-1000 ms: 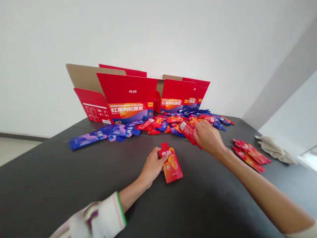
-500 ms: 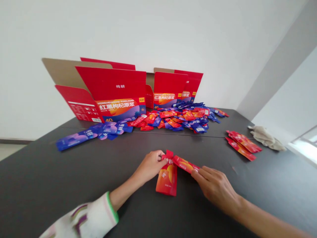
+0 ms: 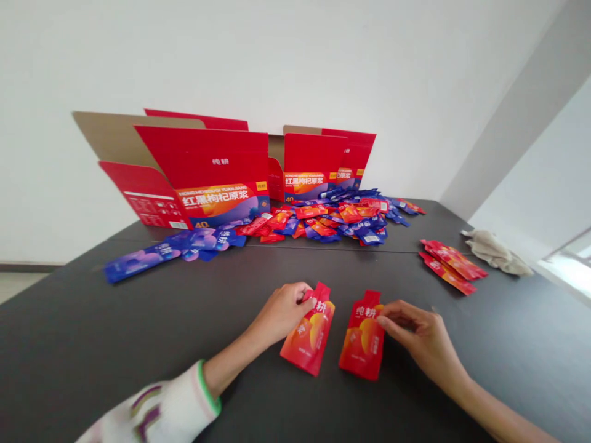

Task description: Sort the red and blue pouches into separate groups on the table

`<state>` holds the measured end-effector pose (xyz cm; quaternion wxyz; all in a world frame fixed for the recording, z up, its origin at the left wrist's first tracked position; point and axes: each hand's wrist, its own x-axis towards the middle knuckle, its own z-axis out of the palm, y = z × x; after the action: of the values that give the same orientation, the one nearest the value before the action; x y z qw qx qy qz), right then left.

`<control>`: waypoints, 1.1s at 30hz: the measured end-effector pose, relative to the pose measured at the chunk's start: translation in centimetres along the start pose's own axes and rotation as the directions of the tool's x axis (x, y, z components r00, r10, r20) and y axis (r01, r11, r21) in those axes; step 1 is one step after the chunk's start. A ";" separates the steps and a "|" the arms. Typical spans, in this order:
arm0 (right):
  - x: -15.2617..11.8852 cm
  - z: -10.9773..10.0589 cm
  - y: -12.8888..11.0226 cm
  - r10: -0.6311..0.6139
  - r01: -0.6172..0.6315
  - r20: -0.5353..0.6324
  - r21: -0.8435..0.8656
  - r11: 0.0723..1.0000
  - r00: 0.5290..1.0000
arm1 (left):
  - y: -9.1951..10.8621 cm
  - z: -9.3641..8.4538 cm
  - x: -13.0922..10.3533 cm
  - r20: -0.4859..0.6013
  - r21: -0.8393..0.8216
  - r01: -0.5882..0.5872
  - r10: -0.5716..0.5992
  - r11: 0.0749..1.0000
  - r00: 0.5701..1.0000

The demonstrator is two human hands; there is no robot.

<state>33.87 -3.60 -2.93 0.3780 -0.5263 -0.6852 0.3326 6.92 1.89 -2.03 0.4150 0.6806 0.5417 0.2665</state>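
On the dark grey table (image 3: 138,344), the left hand (image 3: 281,311) pinches the top corner of a flat red-and-orange foil pouch (image 3: 308,337), whose long axis tilts with its top leaning right and away and its bottom toward the person. Just beside it and apart, the right hand (image 3: 422,335) grips the upper right edge of a second red-and-orange foil pouch (image 3: 364,343), which lies nearly straight, its spout end pointing away toward the heap of red and blue sachets (image 3: 332,218) before two open red cartons (image 3: 207,178).

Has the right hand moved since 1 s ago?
Yes. The right hand was at the pouch pile by the open boxes; now it is near the table's front edge, holding a red pouch beside the left hand's.
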 end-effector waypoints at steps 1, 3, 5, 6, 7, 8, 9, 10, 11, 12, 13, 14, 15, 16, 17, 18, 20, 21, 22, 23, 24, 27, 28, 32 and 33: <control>0.1 0.2 0.1 0.037 -0.038 0.024 0.076 0.996 0.999 | -0.1 0.1 0.0 0.004 -0.005 -0.005 0.005 1.000 1.000; 0.4 0.6 0.5 0.067 -0.084 0.090 0.194 0.977 0.994 | -0.2 0.4 0.1 0.013 -0.023 -0.021 0.021 1.000 1.000; 0.6 1.2 0.7 0.081 -0.116 0.147 0.243 0.963 0.986 | -0.2 0.7 0.0 0.018 -0.019 -0.043 0.043 0.999 0.999; 0.7 1.5 0.7 0.093 -0.130 0.162 0.235 0.963 0.982 | -0.1 0.8 -0.1 0.016 -0.001 -0.055 0.055 0.998 0.998; 0.7 1.8 0.6 0.107 -0.140 0.165 0.203 0.969 0.980 | 0.1 0.8 -0.2 0.011 0.034 -0.062 0.062 0.997 0.998; 0.7 2.0 0.5 0.123 -0.145 0.149 0.148 0.978 0.981 | 0.3 0.9 -0.4 -0.002 0.087 -0.066 0.067 0.994 0.998; 0.7 2.2 0.3 0.134 -0.144 0.122 0.077 0.987 0.984 | 0.6 0.9 -0.6 -0.021 0.155 -0.068 0.072 0.986 0.997; 0.6 2.3 0.1 0.138 -0.139 0.091 0.004 0.990 0.986 | 0.8 0.9 -0.8 -0.040 0.227 -0.070 0.081 0.971 0.996; 0.6 2.4 -0.1 0.138 -0.134 0.064 -0.057 0.989 0.988 | 1.1 0.9 -1.1 -0.057 0.294 -0.068 0.089 0.954 0.994; 0.5 2.6 -0.3 0.134 -0.129 0.045 -0.099 0.987 0.990 | 1.3 1.0 -1.3 -0.072 0.350 -0.061 0.092 0.935 0.993; 0.4 2.7 -0.4 0.131 -0.126 0.036 -0.115 0.985 0.991 | 1.5 1.0 -1.5 -0.085 0.389 -0.048 0.088 0.920 0.993; 0.3 2.9 -0.5 0.128 -0.124 0.039 -0.107 0.987 0.991 | 1.7 1.1 -1.6 -0.095 0.410 -0.031 0.077 0.912 0.992; 0.2 3.1 -0.6 0.131 -0.127 0.050 -0.082 0.989 0.990 | 1.7 1.2 -1.6 -0.107 0.419 -0.008 0.058 0.908 0.993; 0.2 3.3 -0.7 0.139 -0.136 0.067 -0.049 0.989 0.988 | 1.8 1.3 -1.6 -0.119 0.423 0.013 0.042 0.906 0.992; 0.2 3.5 -0.8 0.152 -0.151 0.089 -0.016 0.988 0.984 | 1.8 1.4 -1.6 -0.130 0.425 0.026 0.033 0.905 0.991; 0.2 3.7 -0.8 0.166 -0.169 0.113 0.017 0.986 0.980 | 1.7 1.5 -1.6 -0.135 0.426 0.027 0.034 0.904 0.990; 0.2 3.9 -1.0 0.189 -0.200 0.159 0.055 0.978 0.969 | 1.5 1.7 -1.7 -0.124 0.438 0.006 0.054 0.899 0.991; 0.3 3.9 -1.1 0.190 -0.201 0.175 0.046 0.979 0.966 | 1.4 1.8 -1.8 -0.116 0.459 -0.007 0.067 0.888 0.991; 0.3 3.7 -1.2 0.181 -0.186 0.186 0.014 0.982 0.966 | 1.3 1.7 -2.0 -0.113 0.491 -0.014 0.080 0.871 0.990; 0.3 3.5 -1.4 0.165 -0.161 0.194 -0.036 0.986 0.967 | 1.2 1.6 -2.1 -0.115 0.530 -0.023 0.099 0.848 0.988; 0.3 3.1 -1.7 0.143 -0.125 0.203 -0.100 0.987 0.969 | 1.0 1.3 -2.1 -0.121 0.568 -0.040 0.131 0.822 0.984; 0.9 1.4 -2.5 0.086 -0.008 0.239 -0.309 0.951 0.967 | 0.6 -0.5 -1.2 -0.141 0.624 -0.130 0.275 0.770 0.951; 1.4 0.6 -2.8 0.069 0.027 0.248 -0.362 0.932 0.966 | 0.5 -1.4 -0.4 -0.146 0.625 -0.162 0.319 0.763 0.936; 6.5 -2.7 -3.4 -0.091 0.206 0.240 -0.517 0.831 0.966 | 0.3 -5.8 4.9 -0.203 0.626 -0.185 0.387 0.757 0.899; 8.5 -3.5 -3.3 -0.129 0.232 0.215 -0.567 0.790 0.968 | 0.3 -6.7 6.4 -0.218 0.624 -0.184 0.396 0.759 0.892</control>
<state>33.99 4.14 3.01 0.1687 -0.5198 -0.8304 0.1087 3.35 9.82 1.09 0.0376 0.7956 0.5458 0.2601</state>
